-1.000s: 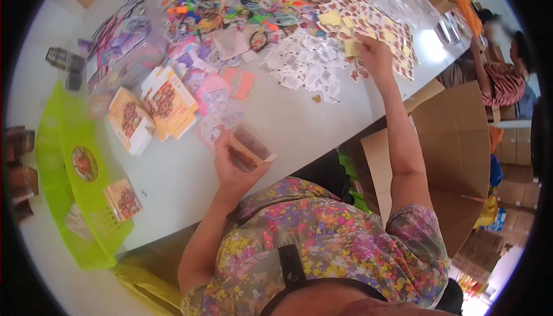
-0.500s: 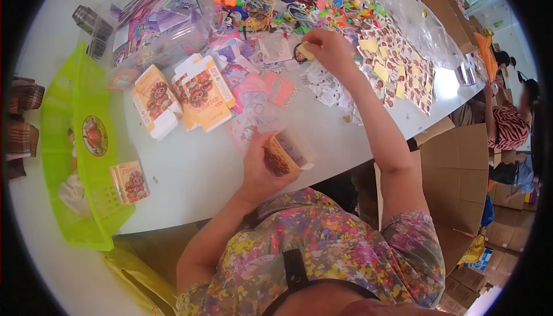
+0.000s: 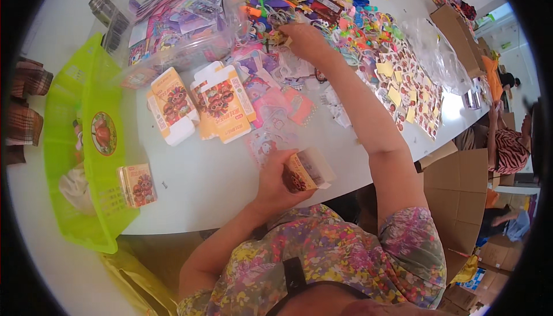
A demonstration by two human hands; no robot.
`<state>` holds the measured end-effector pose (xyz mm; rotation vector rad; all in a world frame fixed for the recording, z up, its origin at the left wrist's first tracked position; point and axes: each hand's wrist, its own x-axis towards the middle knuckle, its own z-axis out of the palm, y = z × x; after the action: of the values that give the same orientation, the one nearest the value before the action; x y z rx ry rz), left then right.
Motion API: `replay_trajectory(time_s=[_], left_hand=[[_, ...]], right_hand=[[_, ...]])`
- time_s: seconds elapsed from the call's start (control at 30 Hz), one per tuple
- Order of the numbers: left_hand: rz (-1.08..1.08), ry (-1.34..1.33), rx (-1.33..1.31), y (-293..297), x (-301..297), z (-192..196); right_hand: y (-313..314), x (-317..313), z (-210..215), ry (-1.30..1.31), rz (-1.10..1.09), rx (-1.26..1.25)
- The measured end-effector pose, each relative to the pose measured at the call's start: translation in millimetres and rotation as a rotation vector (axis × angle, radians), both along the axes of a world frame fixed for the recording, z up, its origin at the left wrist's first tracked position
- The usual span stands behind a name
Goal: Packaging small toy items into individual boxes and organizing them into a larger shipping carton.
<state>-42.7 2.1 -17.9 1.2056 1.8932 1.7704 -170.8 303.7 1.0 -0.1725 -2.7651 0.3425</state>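
My left hand (image 3: 275, 182) is wrapped round a small orange printed box (image 3: 299, 181), its top end open and a white flap standing out. Across the table, my right hand (image 3: 308, 42) reaches to the near edge of a heap of colourful small toys and cords (image 3: 340, 19). Its fingers are pinched together, with a bit of pale yellow slip (image 3: 288, 41) showing under them. Sheets of stickers with yellow slips (image 3: 410, 88) spread to the right of that forearm. Pink and purple printed bags (image 3: 271, 106) lie between my hands.
At left, two orange-and-white boxes (image 3: 224, 103) lie near a clear bin (image 3: 173, 51) of purple packets. A green basket (image 3: 103, 172) stands at the left edge, a small printed box (image 3: 138, 185) beside it. Clear plastic wrap (image 3: 438, 57) and cardboard boxes (image 3: 455, 201) are at right.
My right hand has moved left and farther away, from beside the white slips to the toy heap. My left hand keeps its hold on the box. The whole view has shifted slightly.
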Motion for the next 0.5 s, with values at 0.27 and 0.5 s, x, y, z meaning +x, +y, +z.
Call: replay_trajectory(time_s=[0.27, 0.5], left_hand=[[0.004, -0.025, 0.003, -0.5, 2.0, -0.2], [0.025, -0.113, 0.005, -1.2, 7.8, -11.0]], right_hand=[[13.8, 27.1, 35.0, 0.035, -0.073, -0.36], [4.0, 82.2, 73.2, 0.095, -0.039, -1.189]])
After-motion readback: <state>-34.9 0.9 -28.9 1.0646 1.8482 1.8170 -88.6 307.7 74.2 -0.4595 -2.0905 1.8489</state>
